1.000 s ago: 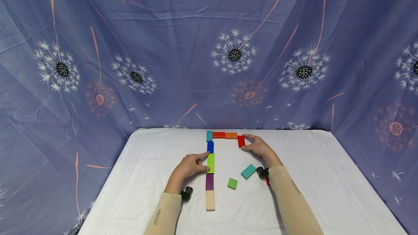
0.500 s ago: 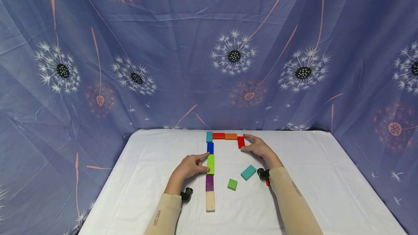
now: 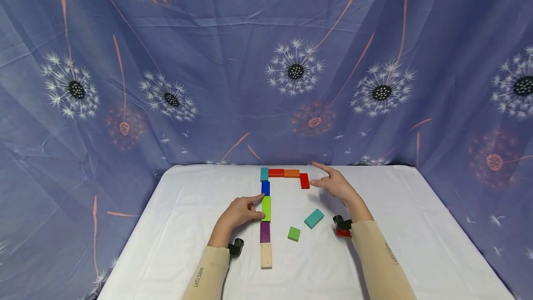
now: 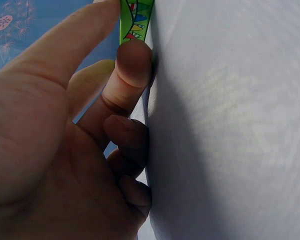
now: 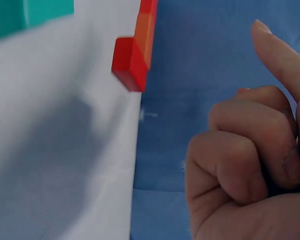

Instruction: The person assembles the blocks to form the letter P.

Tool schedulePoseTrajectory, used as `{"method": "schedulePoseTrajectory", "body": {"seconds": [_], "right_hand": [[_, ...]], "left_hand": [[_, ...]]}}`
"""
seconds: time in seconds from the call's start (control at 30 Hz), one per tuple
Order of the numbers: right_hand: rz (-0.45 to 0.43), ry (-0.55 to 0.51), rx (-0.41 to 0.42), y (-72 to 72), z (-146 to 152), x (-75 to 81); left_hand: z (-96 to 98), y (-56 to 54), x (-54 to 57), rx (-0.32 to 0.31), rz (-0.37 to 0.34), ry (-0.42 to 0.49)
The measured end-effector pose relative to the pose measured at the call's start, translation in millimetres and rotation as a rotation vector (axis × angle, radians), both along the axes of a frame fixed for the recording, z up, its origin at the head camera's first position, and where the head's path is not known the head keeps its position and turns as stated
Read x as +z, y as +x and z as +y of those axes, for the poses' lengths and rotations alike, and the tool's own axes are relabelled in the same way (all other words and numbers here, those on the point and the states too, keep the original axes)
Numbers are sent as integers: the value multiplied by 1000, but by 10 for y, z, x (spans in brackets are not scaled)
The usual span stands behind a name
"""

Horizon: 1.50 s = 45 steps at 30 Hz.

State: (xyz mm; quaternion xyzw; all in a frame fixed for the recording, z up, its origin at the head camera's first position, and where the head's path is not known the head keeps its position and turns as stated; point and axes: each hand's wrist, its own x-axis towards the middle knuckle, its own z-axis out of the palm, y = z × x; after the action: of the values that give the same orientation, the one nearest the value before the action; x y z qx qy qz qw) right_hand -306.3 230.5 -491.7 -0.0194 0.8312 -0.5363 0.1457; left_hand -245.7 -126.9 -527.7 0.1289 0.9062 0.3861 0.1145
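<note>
Because it looks like painted wood, the lime-green block (image 3: 267, 209) should be light, stiff and hard to damage, though its smooth faces may let it skid on cloth at a slight nudge. It lies flat in a straight column, between the blue block (image 3: 265, 188) and the purple block (image 3: 265, 232), so its long sides, rather than its ends, seem the place to take hold. The left hand (image 3: 237, 213) has its thumb and index finger apart, tips at the left edge; I see no pinch across it. The red end block (image 3: 305, 181), beside the orange block (image 3: 292, 173), should handle likewise, best held by its long sides toward the near end, away from that neighbour. Just right of it, apart, the right hand (image 3: 339, 188) spreads thumb and index finger, the other fingers folded, holding nothing. A longer red block (image 3: 276, 173) and a light-blue block (image 3: 264, 174) complete the far corner; a plain wooden block (image 3: 266, 256) closes the near end. Loose on the white cloth (image 3: 200, 189) lie a teal block (image 3: 314, 219), a small green block (image 3: 294, 234) and, partly hidden by the right wrist, another red piece (image 3: 343, 233).
</note>
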Motion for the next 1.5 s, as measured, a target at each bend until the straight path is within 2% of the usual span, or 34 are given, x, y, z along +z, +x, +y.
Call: {"method": "schedulePoseTrajectory", "body": {"seconds": [0.23, 0.5, 0.7, 0.97, 1.5], "right_hand": [[39, -57, -2, 401, -105, 40], [62, -84, 10, 850, -288, -40], [74, -51, 48, 1117, -423, -123], [63, 28, 62, 1249, -517, -306], [90, 212, 31, 1271, -634, -486]], "left_hand": [[0, -9, -27, 10, -10, -9], [7, -36, -26, 11, -19, -5], [2, -47, -23, 9, -7, -11], [2, -36, -30, 12, -19, 10], [8, -34, -35, 12, -8, -2]]}}
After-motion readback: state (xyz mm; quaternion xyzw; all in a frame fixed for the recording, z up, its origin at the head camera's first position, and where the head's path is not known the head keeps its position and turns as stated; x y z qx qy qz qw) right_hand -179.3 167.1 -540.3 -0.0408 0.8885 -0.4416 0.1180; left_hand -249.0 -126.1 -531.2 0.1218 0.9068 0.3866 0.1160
